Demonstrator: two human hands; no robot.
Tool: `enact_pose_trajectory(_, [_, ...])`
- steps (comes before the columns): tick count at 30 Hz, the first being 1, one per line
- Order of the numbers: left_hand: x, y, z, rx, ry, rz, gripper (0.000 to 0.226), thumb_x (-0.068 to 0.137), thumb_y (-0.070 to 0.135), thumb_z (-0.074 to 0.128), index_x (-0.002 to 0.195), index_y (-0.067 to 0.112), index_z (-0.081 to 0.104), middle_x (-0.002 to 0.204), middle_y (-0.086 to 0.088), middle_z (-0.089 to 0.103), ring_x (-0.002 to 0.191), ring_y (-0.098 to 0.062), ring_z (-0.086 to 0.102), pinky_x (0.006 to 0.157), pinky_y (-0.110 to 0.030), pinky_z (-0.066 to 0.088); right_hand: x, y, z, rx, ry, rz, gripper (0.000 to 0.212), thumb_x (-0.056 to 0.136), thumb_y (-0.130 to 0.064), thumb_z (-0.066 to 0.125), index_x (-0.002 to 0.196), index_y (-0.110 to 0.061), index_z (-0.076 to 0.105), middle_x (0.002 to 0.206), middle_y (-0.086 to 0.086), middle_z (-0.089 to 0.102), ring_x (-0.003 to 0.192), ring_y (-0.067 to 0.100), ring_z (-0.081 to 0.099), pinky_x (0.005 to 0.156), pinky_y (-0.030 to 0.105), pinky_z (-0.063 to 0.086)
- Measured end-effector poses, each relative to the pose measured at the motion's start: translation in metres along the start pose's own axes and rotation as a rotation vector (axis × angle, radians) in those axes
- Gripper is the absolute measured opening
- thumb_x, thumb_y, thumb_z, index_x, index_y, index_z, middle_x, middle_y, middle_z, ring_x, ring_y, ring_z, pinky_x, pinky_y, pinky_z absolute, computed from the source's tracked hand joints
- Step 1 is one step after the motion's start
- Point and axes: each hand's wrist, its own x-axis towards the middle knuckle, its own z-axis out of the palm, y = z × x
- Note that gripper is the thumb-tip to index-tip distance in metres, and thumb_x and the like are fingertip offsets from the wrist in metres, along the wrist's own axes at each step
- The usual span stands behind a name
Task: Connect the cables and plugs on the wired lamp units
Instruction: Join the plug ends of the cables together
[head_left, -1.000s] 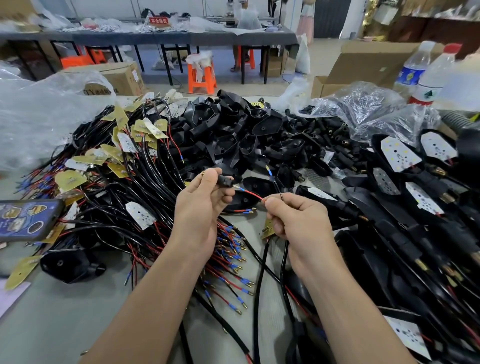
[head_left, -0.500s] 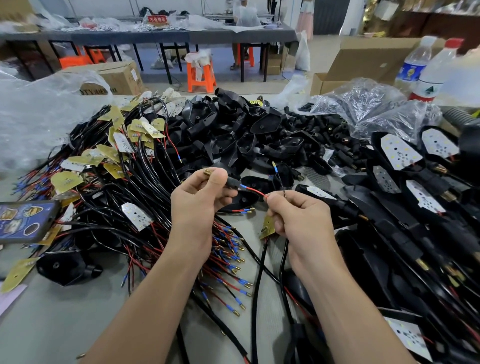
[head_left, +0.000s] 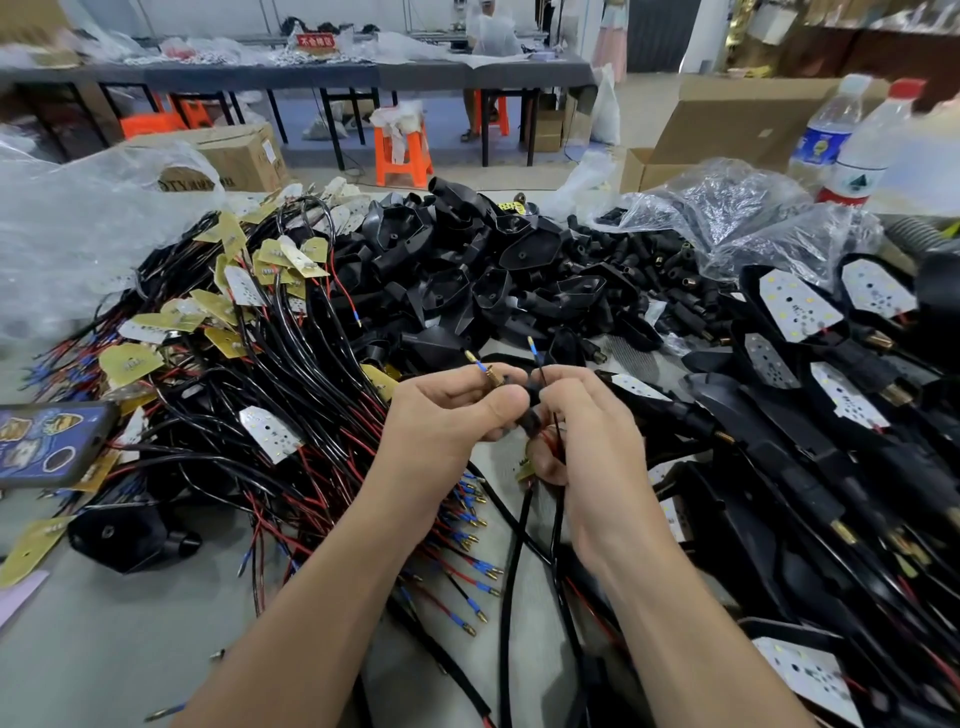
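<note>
1. The left hand (head_left: 452, 415) and the right hand (head_left: 589, 431) meet above the grey bench (head_left: 104, 649), thumbs almost touching.
2. The left hand's fingers are curled and pinch a small brass-ended plug (head_left: 494, 378) between thumb and forefinger. A blue-sleeved wire tip (head_left: 475, 361) sticks up just beyond it.
3. The right hand's fingers are curled round thin wires and a black connector (head_left: 531, 418), which sits against the left thumb. One black wire with a blue-and-brass tip (head_left: 531, 344) stands up out of the grip.
4. Two black cables (head_left: 519, 551) hang from the right hand toward the near edge of the bench.
5. Left of the hands lies a tangle of wired LED boards (head_left: 244, 291), their red and black leads ending in brass terminals.
6. Behind the hands is a heap of black lamp housings (head_left: 467, 270). To the right lie assembled lamp units (head_left: 800, 312).
7. A phone (head_left: 47, 441) lies at the far left, and two water bottles (head_left: 836, 130) stand at the far right.
</note>
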Motion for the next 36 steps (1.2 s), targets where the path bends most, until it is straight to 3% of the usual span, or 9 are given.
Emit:
enact_pose_trajectory(3, [0.001,0.001,0.001,0.023,-0.017,-0.024,0.013,0.094,0.018,0.074,0.098,0.025,0.084,0.085,-0.007,0.076,0.073,-0.013,0.065,0.07,-0.018,0.054,-0.002,0.001,0.0,-0.029,0.024,-0.01,0.024,0.074,-0.027,0.055,0.09,-0.017,0.07,0.064,-0.004,0.053,0.049,0.012,0.043,0.045,0.023,0.035])
enact_pose_trajectory(6, [0.002,0.002,0.001,-0.002,0.044,-0.075,0.03,0.098,0.041,0.061,0.096,0.024,0.085,0.092,-0.01,0.08,0.079,-0.021,0.073,0.07,-0.021,0.058,-0.002,0.002,0.002,-0.082,0.03,-0.035,0.013,0.089,-0.013,0.061,0.078,-0.017,0.067,0.06,-0.003,0.05,0.05,0.013,0.042,0.048,0.028,0.033])
enact_pose_trajectory(10, [0.002,-0.001,-0.001,-0.082,0.199,-0.078,0.039,0.108,0.031,0.052,0.091,0.02,0.086,0.095,-0.012,0.08,0.079,-0.018,0.075,0.067,-0.02,0.058,-0.005,-0.001,0.004,-0.026,-0.006,-0.063,0.025,0.097,-0.008,0.057,0.075,-0.015,0.066,0.063,0.007,0.059,0.057,0.014,0.05,0.054,0.028,0.04])
enact_pose_trajectory(13, [0.004,0.0,-0.005,-0.2,0.341,-0.112,0.044,0.11,0.029,0.048,0.089,0.017,0.085,0.097,-0.012,0.08,0.081,-0.014,0.073,0.069,-0.02,0.057,-0.004,-0.006,0.0,0.041,0.011,-0.076,0.037,0.099,-0.012,0.057,0.065,-0.02,0.07,0.082,0.003,0.075,0.079,0.01,0.064,0.077,0.027,0.047])
enact_pose_trajectory(18, [0.004,0.002,-0.007,-0.248,0.451,-0.132,0.046,0.11,0.03,0.049,0.085,0.018,0.085,0.085,-0.009,0.079,0.07,-0.013,0.071,0.06,-0.02,0.056,-0.007,-0.008,-0.005,-0.037,-0.085,-0.095,0.056,0.106,-0.027,0.051,0.051,-0.015,0.053,0.092,0.004,0.079,0.096,0.007,0.071,0.092,0.033,0.045])
enact_pose_trajectory(23, [0.004,0.003,-0.006,-0.284,0.527,-0.057,0.038,0.11,0.028,0.05,0.095,0.009,0.079,0.075,-0.01,0.075,0.058,-0.016,0.068,0.059,-0.023,0.057,-0.009,-0.009,-0.007,-0.257,-0.323,-0.031,0.038,0.083,-0.013,0.066,0.046,-0.011,0.063,0.098,-0.013,0.078,0.117,-0.019,0.053,0.105,0.031,0.035])
enact_pose_trajectory(27, [0.007,0.004,-0.009,-0.281,0.588,-0.052,0.037,0.11,0.027,0.051,0.095,0.004,0.076,0.078,-0.011,0.078,0.057,-0.018,0.069,0.057,-0.024,0.056,-0.011,-0.012,-0.009,-0.31,-0.406,-0.021,0.024,0.07,-0.023,0.065,0.051,-0.011,0.07,0.107,-0.026,0.072,0.13,-0.025,0.036,0.105,0.024,0.029])
enact_pose_trajectory(32, [0.007,0.003,-0.009,-0.239,0.614,-0.039,0.038,0.109,0.027,0.053,0.086,0.009,0.077,0.078,-0.011,0.078,0.058,-0.018,0.071,0.055,-0.023,0.056,-0.014,-0.016,-0.007,-0.36,-0.461,-0.026,0.022,0.072,-0.027,0.067,0.056,-0.015,0.074,0.147,-0.012,0.057,0.137,-0.021,0.031,0.115,0.033,0.027])
enact_pose_trajectory(36, [0.007,0.002,-0.007,-0.179,0.614,-0.01,0.04,0.108,0.027,0.055,0.08,0.012,0.078,0.077,-0.012,0.078,0.056,-0.02,0.071,0.056,-0.023,0.056,-0.015,-0.015,-0.004,-0.401,-0.452,-0.037,0.022,0.073,-0.031,0.067,0.061,-0.015,0.077,0.152,-0.013,0.051,0.134,-0.025,0.03,0.108,0.024,0.028])
